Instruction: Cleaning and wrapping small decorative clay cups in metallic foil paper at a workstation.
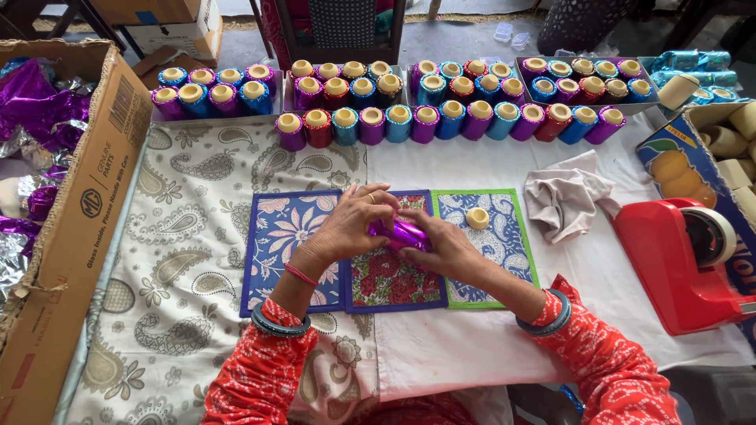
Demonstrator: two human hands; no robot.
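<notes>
A cardboard box (75, 212) of purple foil is sitting at the table's left edge as a purple foil-wrapped piece (400, 233) is being gripped between the left hand (346, 228) and right hand (445, 248), above patterned mats (291, 236) on a white cloth (472, 346); a red tape dispenser (681, 264) is standing at right.

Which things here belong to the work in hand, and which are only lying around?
In use:
- left hand
- right hand
- shiny purple foil piece

Lying about:
- small cream round candle
- crumpled beige cloth
- red tape dispenser
- brown cardboard box
</notes>
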